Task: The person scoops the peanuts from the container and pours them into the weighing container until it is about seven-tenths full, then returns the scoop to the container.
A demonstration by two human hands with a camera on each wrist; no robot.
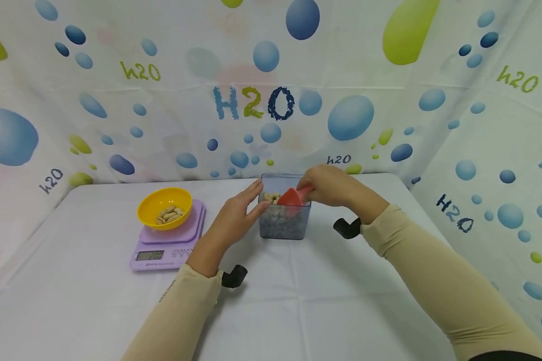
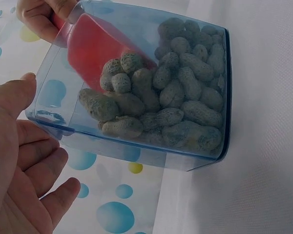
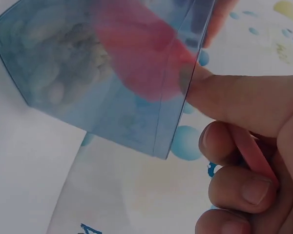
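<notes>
My right hand (image 1: 331, 186) grips the handle of a red scoop (image 1: 291, 197), fingers curled round it in the right wrist view. The scoop's bowl is tilted down inside a clear bluish plastic container (image 1: 283, 229). Unshelled peanuts (image 2: 190, 92) fill the container's lower part, and some lie against the scoop's mouth. At the container's left side is my left hand (image 1: 235, 213), its fingers fairly straight and its thumb by the near rim. The left wrist view shows the thumb and fingers at the rim corner, not wrapped round the container.
To the left, a yellow bowl (image 1: 146, 210) with several peanuts (image 1: 169, 214) stands on a purple kitchen scale (image 1: 180, 256) with a lit display (image 1: 150, 255). A white cloth covers the table (image 1: 289, 311). Behind hangs a white curtain (image 1: 185, 125) printed with drops.
</notes>
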